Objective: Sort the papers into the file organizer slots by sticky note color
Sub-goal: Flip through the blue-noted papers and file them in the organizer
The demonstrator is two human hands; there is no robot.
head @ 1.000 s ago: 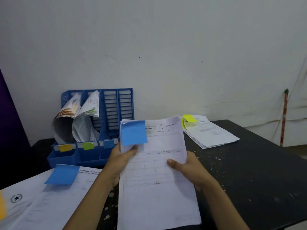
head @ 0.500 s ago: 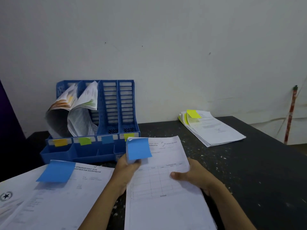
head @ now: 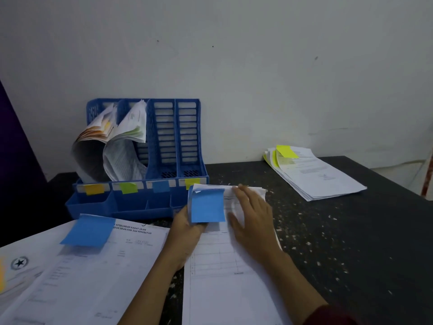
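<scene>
A stack of white papers (head: 225, 285) with a blue sticky note (head: 207, 206) on its top left corner lies on the dark table in front of me. My left hand (head: 187, 228) grips the stack's left edge just under the note. My right hand (head: 251, 219) lies flat on the stack's upper part, fingers spread. The blue file organizer (head: 143, 165) stands at the back left, with orange, green, blue and yellow labels along its front. Curled papers fill its two left slots; the two right slots look empty.
Another paper pile (head: 77, 273) with a blue sticky note (head: 90, 231) lies at the left. A third pile (head: 314, 174) with a yellow note rests at the back right by the white wall. The dark table (head: 351, 242) has white specks.
The stack with the blue note has come down from mid-air onto the table. My right hand shifted from gripping its right edge to lying flat on top.
</scene>
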